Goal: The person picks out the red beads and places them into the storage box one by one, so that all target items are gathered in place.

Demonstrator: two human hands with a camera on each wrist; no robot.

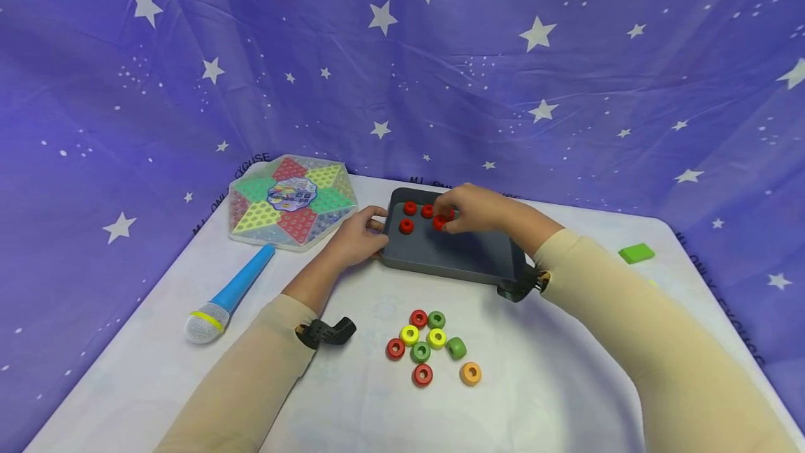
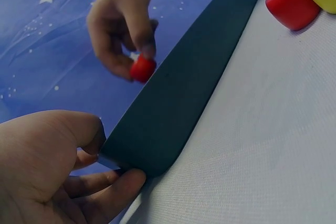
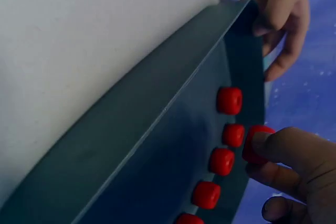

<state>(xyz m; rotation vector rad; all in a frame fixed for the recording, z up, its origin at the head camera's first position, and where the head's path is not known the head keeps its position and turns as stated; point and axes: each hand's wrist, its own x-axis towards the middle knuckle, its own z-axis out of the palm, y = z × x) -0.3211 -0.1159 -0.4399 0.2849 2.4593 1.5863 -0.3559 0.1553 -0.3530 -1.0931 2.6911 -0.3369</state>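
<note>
A dark grey tray (image 1: 453, 250) lies towards the back of the table, with several red beads (image 1: 407, 226) inside along its far left part. My left hand (image 1: 357, 238) grips the tray's left end, thumb at the rim and fingers against the outer wall (image 2: 157, 114). Over the tray, my right hand (image 1: 472, 208) pinches a red bead (image 3: 256, 145) between thumb and finger. That bead is close above the row of red beads (image 3: 221, 161) in the right wrist view. My right fingers partly cover some beads in the head view.
Loose red, green, yellow and orange beads (image 1: 421, 351) lie in front of the tray. A Chinese checkers board (image 1: 292, 201) and a blue toy microphone (image 1: 242, 282) are at left. A green block (image 1: 637, 253) lies at right. A starry purple cloth (image 1: 440, 89) hangs behind.
</note>
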